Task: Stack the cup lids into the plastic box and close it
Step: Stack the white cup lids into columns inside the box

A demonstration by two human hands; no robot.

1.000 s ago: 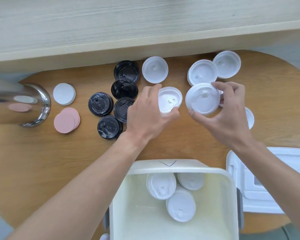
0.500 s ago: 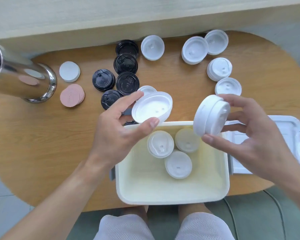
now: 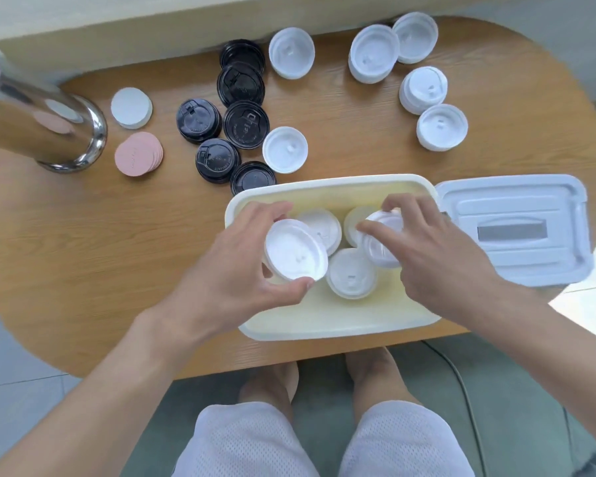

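Two hands lower white cup lids into the plastic box at the near edge of the bench. The left hand grips a single white lid by its rim, held tilted above the box's left side; the right hand clamps a small stack of white lids just over the three lid piles already on the box floor. Half a second ago both hands held these lids above the box's far rim; a second ago they were picking them up from the bench. They have since come down inside the walls, so release looks close.

The job is far from done, judging by what remains out. More white lids lie at the far right, another just beyond the box, and a cluster of black lids to its left. The box cover rests face up just right of the box, touching or nearly so.

Embossed text rings the black lids but is too small to read; the cover's grey label panel appears blank. A steel cylinder and pink discs stand at the far left.
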